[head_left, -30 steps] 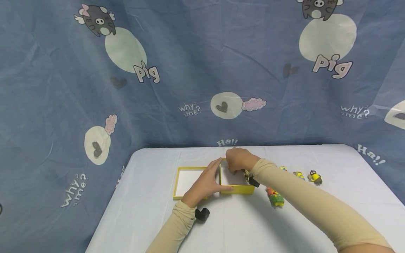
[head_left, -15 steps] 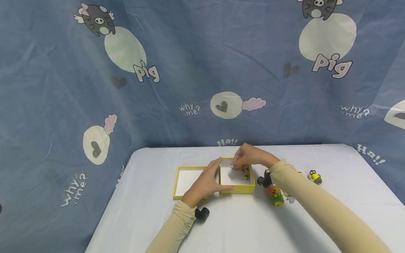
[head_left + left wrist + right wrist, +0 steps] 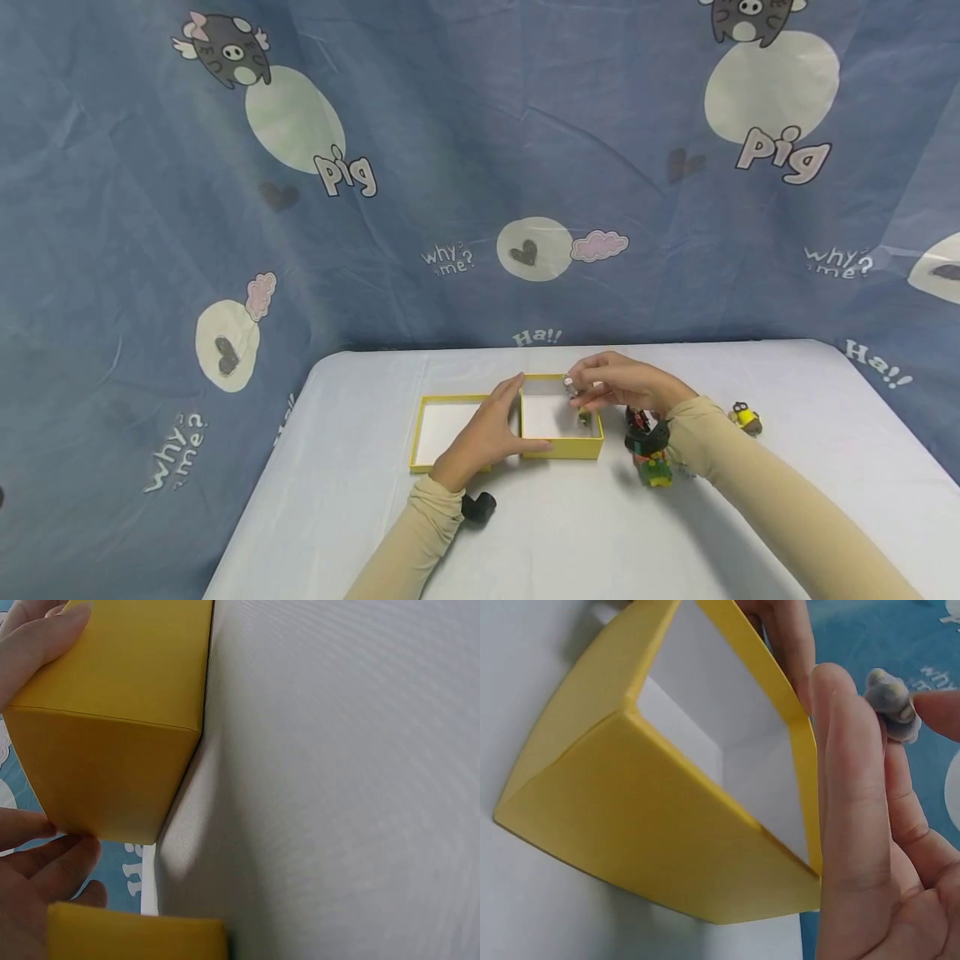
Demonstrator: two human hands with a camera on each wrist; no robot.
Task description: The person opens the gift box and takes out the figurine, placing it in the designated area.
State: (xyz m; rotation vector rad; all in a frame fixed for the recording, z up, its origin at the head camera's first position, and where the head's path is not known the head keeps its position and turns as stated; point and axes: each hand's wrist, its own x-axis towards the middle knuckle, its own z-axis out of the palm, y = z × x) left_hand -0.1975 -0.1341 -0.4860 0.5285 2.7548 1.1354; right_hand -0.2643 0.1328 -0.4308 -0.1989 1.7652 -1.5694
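My left hand (image 3: pixel 487 429) holds the yellow open box (image 3: pixel 562 450) by its left side. In the left wrist view its thumb (image 3: pixel 52 637) lies on one outer wall, with the fingers at the far edge. Above the box's right part, my right hand (image 3: pixel 618 383) pinches a small grey figurine (image 3: pixel 892 705) between thumb and fingers. Another small figurine (image 3: pixel 583 416), yellow and green, is inside the box by its right wall. The white box interior shows in the right wrist view.
The shallow yellow-rimmed lid (image 3: pixel 416 433) lies left of the box, partly behind the left hand. Right of the box is a green, red and yellow figurine (image 3: pixel 656 471), partly covered by the right wrist's camera. A minion figurine (image 3: pixel 745 418) lies farther right.
My right hand has come up from the box's inside and shifted right, with the grey figurine now visible in its fingers. The left hand and box have stayed in place.
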